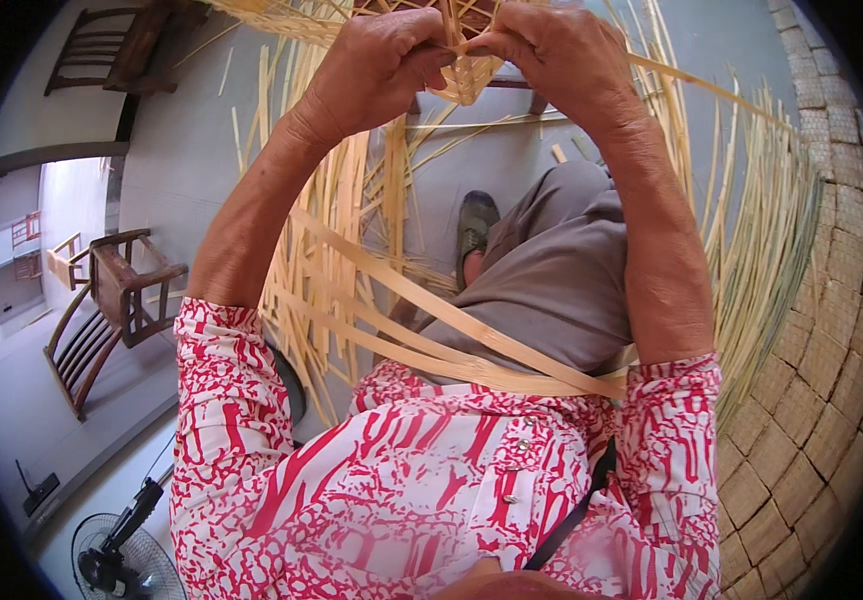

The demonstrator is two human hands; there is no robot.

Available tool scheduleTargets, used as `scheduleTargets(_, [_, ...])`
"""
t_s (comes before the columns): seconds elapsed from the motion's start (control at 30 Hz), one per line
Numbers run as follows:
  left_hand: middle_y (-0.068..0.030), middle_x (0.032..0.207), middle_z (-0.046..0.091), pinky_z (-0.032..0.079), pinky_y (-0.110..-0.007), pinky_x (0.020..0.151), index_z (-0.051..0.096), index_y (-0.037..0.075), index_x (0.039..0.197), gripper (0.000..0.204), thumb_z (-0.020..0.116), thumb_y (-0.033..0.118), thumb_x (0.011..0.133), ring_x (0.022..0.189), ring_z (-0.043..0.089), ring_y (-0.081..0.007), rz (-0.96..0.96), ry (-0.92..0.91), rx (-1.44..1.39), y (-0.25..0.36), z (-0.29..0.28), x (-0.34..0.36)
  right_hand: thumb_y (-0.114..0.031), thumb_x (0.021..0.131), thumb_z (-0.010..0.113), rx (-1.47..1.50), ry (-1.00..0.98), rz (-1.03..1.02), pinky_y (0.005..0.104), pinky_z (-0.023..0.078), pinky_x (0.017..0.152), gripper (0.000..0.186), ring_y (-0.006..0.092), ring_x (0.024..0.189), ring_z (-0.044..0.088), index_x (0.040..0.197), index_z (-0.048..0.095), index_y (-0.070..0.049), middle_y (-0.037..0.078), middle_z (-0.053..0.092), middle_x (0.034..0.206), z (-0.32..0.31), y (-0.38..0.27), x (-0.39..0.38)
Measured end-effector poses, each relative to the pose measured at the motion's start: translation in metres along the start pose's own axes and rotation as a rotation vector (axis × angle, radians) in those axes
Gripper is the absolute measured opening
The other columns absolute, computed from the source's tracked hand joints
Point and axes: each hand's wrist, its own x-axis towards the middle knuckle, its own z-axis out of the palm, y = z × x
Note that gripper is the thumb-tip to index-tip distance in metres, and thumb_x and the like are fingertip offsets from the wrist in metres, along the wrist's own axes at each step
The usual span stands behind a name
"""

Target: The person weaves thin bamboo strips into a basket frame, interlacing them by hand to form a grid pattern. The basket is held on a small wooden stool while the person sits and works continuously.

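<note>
— Grey concrete floor (181,150) all round, with wooden chairs (121,290) off to the person's left, an electric fan (116,555) down by the lower edge and woven matting (831,380) curving along the right. What have the hands got?

— A small woven bamboo piece (466,75), held up in front between both hands. The left hand (376,70) is curled shut, thumb and fingertips pinching the near edge of the weave. The right hand (551,60) is closed just as tightly, its fingers (496,42) pressed on one flat bamboo strip (691,82) where it enters the weave.

— Which way does that strip run from the fingers?

— Its long axis goes out from the right fingertips toward the person's right and slightly down, past the wrist. So the right hand is the nearer one; the left only touches the woven part, just beside the right fingertips.

— And the rest of the strips?

— Loose bamboo strips (331,260) hang below the left fingers in a bunch, fanning toward the floor. A few broad ones (451,335) cross the lap diagonally, over the grey trousers (551,270), down to the red-and-white patterned shirt (401,490). More thin ones (771,230) fan out below and to the right of the right hand.

— Anything under the weave?

— A shoe (475,222) on the floor, well below the fingers
</note>
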Motion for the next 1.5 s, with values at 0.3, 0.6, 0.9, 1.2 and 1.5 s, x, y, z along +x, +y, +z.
scheduleTargets(0.3, [-0.0073,0.078,0.074,0.059,-0.027,0.065,0.066,0.001,0.105,0.015,0.067,0.014,0.097,0.073,0.074,-0.0144,0.067,-0.061,-0.006,-0.005,-0.003,-0.016,-0.041,0.092,0.066,0.072,-0.019,-0.209,0.0467,0.048,0.061,0.037,0.0356,0.069,0.066,0.076,0.062,-0.008,0.015,0.065,0.07,0.013,-0.001,0.004])
scheduleTargets(0.6, [-0.0097,0.088,0.07,0.059,-0.034,0.072,0.054,0.003,0.116,0.023,0.066,0.011,0.097,0.082,0.074,-0.0207,-0.094,-0.044,-0.275,-0.009,-0.002,-0.028,-0.036,0.091,0.067,0.051,-0.075,-0.29,0.0472,0.049,0.062,0.031,0.0371,0.07,0.066,0.077,0.064,-0.009,0.015,0.065,0.072,0.011,0.001,0.012])
scheduleTargets(0.9, [-0.0115,0.099,0.074,0.062,-0.034,0.076,0.051,0.003,0.123,0.031,0.065,0.013,0.097,0.086,0.076,-0.0217,0.205,-0.152,-0.024,-0.036,-0.017,-0.013,-0.032,0.087,0.067,-0.018,-0.178,-0.276,0.0495,0.051,0.066,0.024,0.0388,0.073,0.067,0.079,0.068,-0.009,0.017,0.067,0.073,-0.004,-0.001,0.025])
scheduleTargets(1.2, [-0.0068,0.09,0.073,0.059,-0.032,0.063,0.054,0.002,0.108,0.021,0.067,-0.001,0.092,0.078,0.076,-0.0198,0.155,0.006,-0.186,-0.015,-0.016,0.001,-0.033,0.09,0.07,-0.068,-0.017,-0.312,0.0452,0.053,0.07,0.02,0.0311,0.074,0.071,0.083,0.073,-0.014,0.009,0.072,0.077,0.0,0.001,0.031])
scheduleTargets(1.5, [-0.0031,0.082,0.068,0.052,-0.024,0.064,0.07,0.0,0.095,0.01,0.076,0.001,0.086,0.071,0.064,-0.0075,-0.166,0.458,-0.14,-0.011,-0.001,-0.002,-0.019,0.083,0.072,-0.035,0.488,-0.227,0.0395,0.042,0.088,0.009,0.0265,0.085,0.063,0.087,0.067,-0.012,0.005,0.066,0.079,0.014,-0.021,0.037])
